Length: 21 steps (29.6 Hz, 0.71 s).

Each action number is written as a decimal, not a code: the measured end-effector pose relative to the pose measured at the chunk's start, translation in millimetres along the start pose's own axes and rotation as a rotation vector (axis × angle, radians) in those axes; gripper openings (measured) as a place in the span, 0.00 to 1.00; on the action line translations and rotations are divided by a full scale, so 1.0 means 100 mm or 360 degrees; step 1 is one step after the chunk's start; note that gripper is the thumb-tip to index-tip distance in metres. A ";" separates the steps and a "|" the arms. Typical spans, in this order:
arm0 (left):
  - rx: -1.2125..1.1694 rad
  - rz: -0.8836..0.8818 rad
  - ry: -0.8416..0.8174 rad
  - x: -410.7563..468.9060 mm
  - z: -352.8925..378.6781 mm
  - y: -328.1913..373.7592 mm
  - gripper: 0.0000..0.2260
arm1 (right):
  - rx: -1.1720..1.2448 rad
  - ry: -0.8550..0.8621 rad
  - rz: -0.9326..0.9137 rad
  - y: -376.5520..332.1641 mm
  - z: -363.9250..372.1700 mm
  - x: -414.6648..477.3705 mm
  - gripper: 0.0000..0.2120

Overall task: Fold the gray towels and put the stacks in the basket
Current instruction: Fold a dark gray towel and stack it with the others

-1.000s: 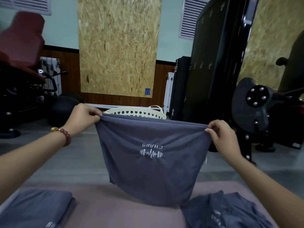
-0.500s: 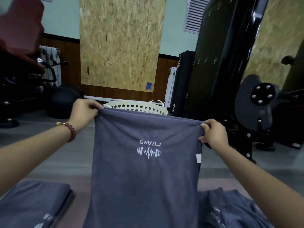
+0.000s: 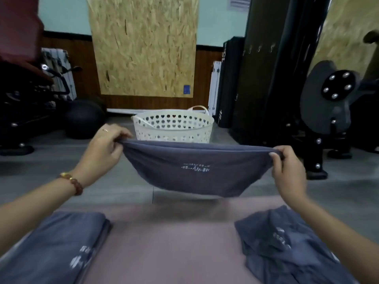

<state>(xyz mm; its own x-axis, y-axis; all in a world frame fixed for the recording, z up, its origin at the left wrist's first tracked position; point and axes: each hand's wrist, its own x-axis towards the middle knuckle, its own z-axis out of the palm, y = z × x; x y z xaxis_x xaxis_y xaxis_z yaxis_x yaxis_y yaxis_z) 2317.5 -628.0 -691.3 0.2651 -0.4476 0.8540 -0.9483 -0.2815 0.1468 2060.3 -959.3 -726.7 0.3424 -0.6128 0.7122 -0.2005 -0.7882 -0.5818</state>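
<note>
A gray towel (image 3: 194, 173) with a white logo is stretched in the air between my hands, above the far end of a mauve padded bench (image 3: 170, 242). My left hand (image 3: 104, 148) pinches its left corner and my right hand (image 3: 287, 169) pinches its right corner. The cloth sags in a shallow curve and is clear of the bench. A stack of folded gray towels (image 3: 53, 249) lies at the bench's near left. A crumpled pile of unfolded gray towels (image 3: 287, 247) lies at the near right. A cream plastic basket (image 3: 174, 128) with heart-shaped holes stands on the floor beyond the towel.
A black medicine ball (image 3: 84, 119) sits on the floor to the left of the basket. Dark gym machines stand at the far left (image 3: 24, 99) and at the right (image 3: 332, 103). Gray floor surrounds the bench.
The towel hung long from my hands; now it is swung up and forward into a shallow sagging shape. My hands have dropped lower and spread wider, and the view has tilted down, showing the whole basket.
</note>
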 end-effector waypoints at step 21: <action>0.0111 -0.0213 -0.2347 -3.16 0.32 0.37 0.11 | -0.0769 -0.2452 -0.0297 1.04 -0.25 -2.70 0.16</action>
<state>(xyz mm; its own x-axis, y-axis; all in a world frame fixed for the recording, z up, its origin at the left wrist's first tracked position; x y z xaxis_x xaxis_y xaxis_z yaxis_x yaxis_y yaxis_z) 2204.2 -524.0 -971.9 0.3218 -0.8409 -0.4350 -0.9044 -0.4090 0.1216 1924.0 -877.3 -969.8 0.8784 -0.1120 -0.4646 -0.2050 -0.9665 -0.1545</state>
